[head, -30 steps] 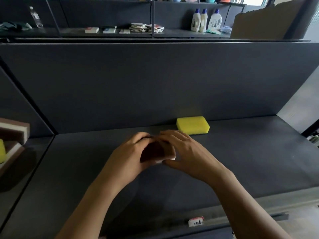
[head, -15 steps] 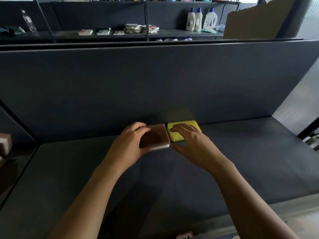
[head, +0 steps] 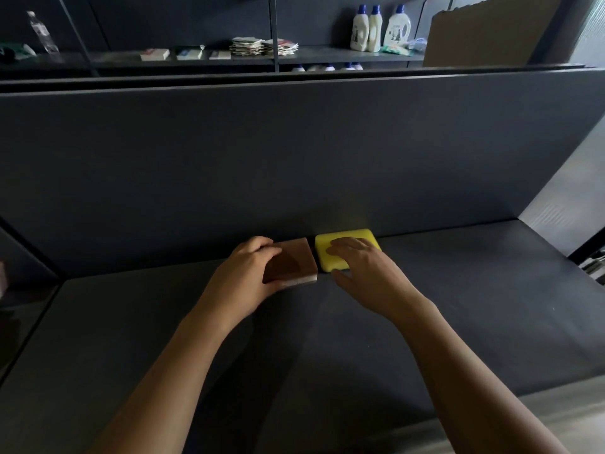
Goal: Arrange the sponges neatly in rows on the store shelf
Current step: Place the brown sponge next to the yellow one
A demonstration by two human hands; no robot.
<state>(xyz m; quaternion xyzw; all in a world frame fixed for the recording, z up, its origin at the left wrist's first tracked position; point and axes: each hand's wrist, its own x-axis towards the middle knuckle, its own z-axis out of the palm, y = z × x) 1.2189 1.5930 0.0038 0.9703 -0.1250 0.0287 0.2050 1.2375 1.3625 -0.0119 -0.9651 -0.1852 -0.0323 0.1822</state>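
Sponges to sort are two: the brown sponge [head: 296, 258] and the yellow sponge [head: 358, 234] lie side by side on the shelf [head: 458, 306], both at the foot of the back panel [head: 294, 158]. Nearest you, your forearms reach in over the dark shelf board. Your left hand [head: 248, 276] grips the brown sponge by its left end, fingers curled over the top. Your right hand [head: 363, 270] lies spread on the yellow sponge, fingers flat on top. Both hands hide part of each sponge. You cannot tell whether the sponges touch. Beyond the back panel stand a cardboard sheet [head: 484, 34], white detergent bottles [head: 376, 27], stacked packets [head: 262, 47] and a water bottle [head: 42, 32].
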